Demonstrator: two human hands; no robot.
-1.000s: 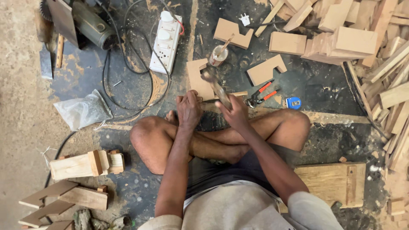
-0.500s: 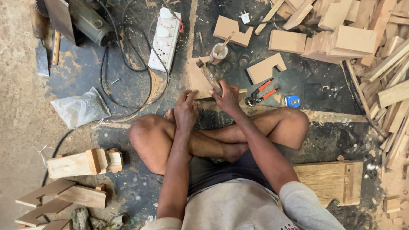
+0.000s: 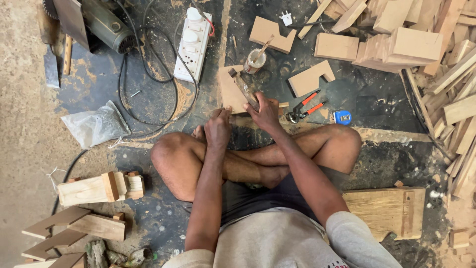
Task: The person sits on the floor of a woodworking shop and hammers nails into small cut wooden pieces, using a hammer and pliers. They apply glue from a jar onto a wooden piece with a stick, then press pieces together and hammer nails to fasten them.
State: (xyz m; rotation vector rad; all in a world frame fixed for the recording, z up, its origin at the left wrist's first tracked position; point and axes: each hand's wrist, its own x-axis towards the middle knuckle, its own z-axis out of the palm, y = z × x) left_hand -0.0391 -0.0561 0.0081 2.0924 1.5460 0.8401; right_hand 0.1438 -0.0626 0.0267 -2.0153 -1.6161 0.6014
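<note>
Right hand (image 3: 265,111): closed round dark-handled hammer (image 3: 243,87), head now lowered onto flat pale wooden board (image 3: 229,89) near floor's far edge. Left hand (image 3: 218,126): fingers loosely curled, shifted onto board's near edge, steadying it. Red-handled pliers (image 3: 307,105) left beside.

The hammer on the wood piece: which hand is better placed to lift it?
Probably the right hand: it already grips the hammer by its handle. The left hand rests beside the wood piece, off the tool.
</note>
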